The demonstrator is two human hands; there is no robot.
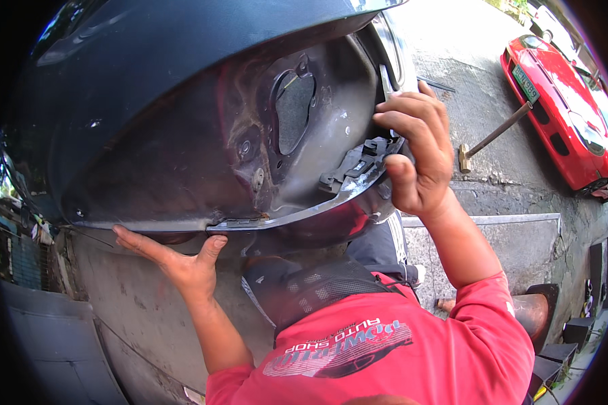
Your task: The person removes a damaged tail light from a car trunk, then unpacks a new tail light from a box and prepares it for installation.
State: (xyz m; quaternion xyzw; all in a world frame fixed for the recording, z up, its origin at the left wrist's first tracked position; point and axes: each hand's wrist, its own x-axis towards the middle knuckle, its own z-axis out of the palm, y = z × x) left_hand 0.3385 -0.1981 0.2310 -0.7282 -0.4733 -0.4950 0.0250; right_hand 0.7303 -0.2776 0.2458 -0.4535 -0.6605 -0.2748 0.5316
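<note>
- The dark panel (182, 101) is tipped up overhead, long axis running left to right, inner side facing down.
- Left hand (175, 260) props its lower edge, palm flat and fingers spread, not closed on anything.
- Right hand (415, 152) is closer to the black bracket (361, 162) at the right end, fingers curled on it.
- Fingertip contact is hard to see.

My left hand (175, 260) is raised palm up, fingers extended flat, thumb spread. My right hand (417, 158) is raised higher, fingers curled in a closed grip, thumb opposed. Both forearms extend upward, elbows bent.
</note>
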